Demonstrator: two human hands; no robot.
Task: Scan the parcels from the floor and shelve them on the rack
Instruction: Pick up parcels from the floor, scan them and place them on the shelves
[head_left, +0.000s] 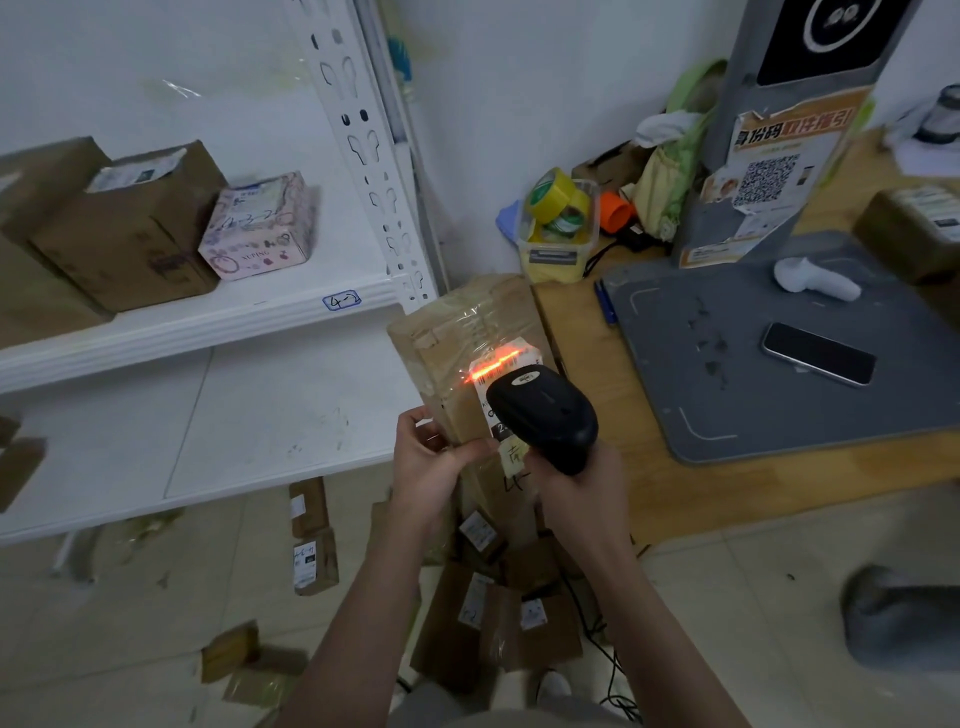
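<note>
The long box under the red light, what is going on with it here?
A person is scanning a long cardboard parcel. The left hand holds it by its near end, and the right hand grips a black scanner whose red line falls across the label. More floor parcels lie below, not yet shelved. A few boxes already sit on the rack at the left.

Brown parcel (457, 332), black scanner (543, 410), red-orange beam (493, 367).
Its white label (529, 355) carries the stripe; far left, a pink flower-printed box (260, 228) on the white rack (234, 322); right, yellow tape (551, 193), grey mat (727, 332).
</note>
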